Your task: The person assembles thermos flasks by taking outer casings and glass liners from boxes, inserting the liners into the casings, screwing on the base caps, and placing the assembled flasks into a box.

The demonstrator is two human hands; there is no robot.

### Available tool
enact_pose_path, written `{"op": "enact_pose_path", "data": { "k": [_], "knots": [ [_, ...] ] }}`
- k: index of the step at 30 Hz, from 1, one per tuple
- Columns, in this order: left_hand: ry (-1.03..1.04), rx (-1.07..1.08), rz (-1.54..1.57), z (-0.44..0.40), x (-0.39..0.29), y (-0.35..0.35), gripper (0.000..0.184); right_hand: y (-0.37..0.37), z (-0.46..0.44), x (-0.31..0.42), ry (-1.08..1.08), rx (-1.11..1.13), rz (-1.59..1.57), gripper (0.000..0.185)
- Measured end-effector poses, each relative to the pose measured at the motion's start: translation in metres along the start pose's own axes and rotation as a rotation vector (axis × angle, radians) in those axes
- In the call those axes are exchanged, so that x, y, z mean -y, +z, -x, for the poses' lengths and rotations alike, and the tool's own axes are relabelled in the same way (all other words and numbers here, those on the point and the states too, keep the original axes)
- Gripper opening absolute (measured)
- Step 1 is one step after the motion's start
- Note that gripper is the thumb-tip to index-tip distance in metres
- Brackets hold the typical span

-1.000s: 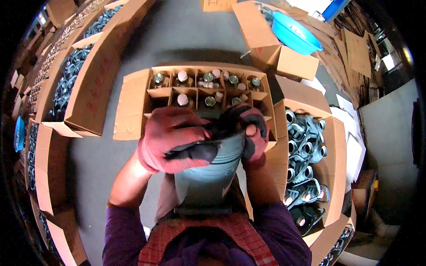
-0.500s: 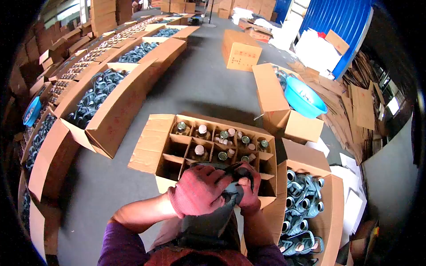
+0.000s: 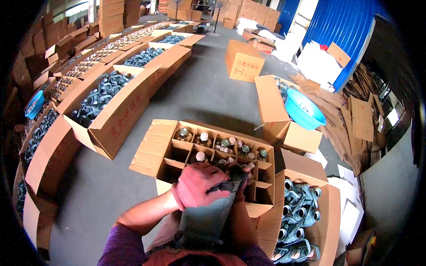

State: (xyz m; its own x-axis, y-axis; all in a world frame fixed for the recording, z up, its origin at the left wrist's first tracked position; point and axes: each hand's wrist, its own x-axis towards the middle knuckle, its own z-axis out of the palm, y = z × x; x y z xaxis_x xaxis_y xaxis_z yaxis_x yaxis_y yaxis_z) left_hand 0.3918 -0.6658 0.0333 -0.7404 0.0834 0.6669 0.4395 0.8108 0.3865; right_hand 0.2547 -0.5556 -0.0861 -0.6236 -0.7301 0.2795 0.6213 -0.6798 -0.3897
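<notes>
My left hand [image 3: 199,187], in a red glove, is curled over the dark upper end of a grey-blue piece [image 3: 207,216] in front of my lap; its exact kind is unclear. My right hand [image 3: 242,186], also gloved, closes on the same upper end from the other side, its fingers partly hidden and in shade. Just beyond both hands stands a divided carton [image 3: 155,153] with bottles in several compartments. One bottle with a pale cap [image 3: 200,157] is close to my left fingers. Other compartments on the left and right hold no bottle.
On the right, an open box [image 3: 332,213] holds grey-blue pieces with round mouths and straps. A blue basin [image 3: 305,110] rests on another box. Long open cartons [image 3: 128,117] line the left side. A closed carton [image 3: 244,61] stands on the floor ahead, before a standing fan.
My hands have shifted slightly and my right hand has turned more behind the grey-blue piece, which shows more of its length now. The view has tilted a little upward.
</notes>
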Motion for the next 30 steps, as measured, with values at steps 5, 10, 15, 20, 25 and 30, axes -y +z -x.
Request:
{"op": "enact_pose_path", "data": {
  "k": [5, 10, 15, 20, 25, 30],
  "knots": [
    [-0.007, -0.068, 0.190, 0.002, 0.017, 0.000, 0.022, -0.005, 0.003, 0.004, 0.032, 0.005, 0.047, 0.060],
    [-0.118, -0.134, 0.655, 0.023, 0.056, 0.013, 0.028, -0.009, -0.003, -0.002, 0.057, -0.053, 0.059, 0.065],
    [-0.319, 0.049, 1.085, 0.057, 0.109, 0.013, 0.049, -0.005, 0.034, 0.047, -0.050, 0.216, 0.842, 0.073],
    [0.107, -0.040, 0.223, -0.008, 0.006, -0.017, 0.044, 0.035, 0.002, 0.016, 0.119, 0.051, -0.034, 0.087],
    [0.067, -0.153, 0.513, 0.058, 0.117, 0.042, 0.033, 0.036, 0.044, 0.062, 0.020, 0.133, 1.277, 0.085],
    [-0.349, -0.083, 1.300, 0.054, 0.109, 0.050, 0.038, 0.083, 0.038, 0.081, 0.002, 0.221, 1.338, 0.071]
  ]
}}
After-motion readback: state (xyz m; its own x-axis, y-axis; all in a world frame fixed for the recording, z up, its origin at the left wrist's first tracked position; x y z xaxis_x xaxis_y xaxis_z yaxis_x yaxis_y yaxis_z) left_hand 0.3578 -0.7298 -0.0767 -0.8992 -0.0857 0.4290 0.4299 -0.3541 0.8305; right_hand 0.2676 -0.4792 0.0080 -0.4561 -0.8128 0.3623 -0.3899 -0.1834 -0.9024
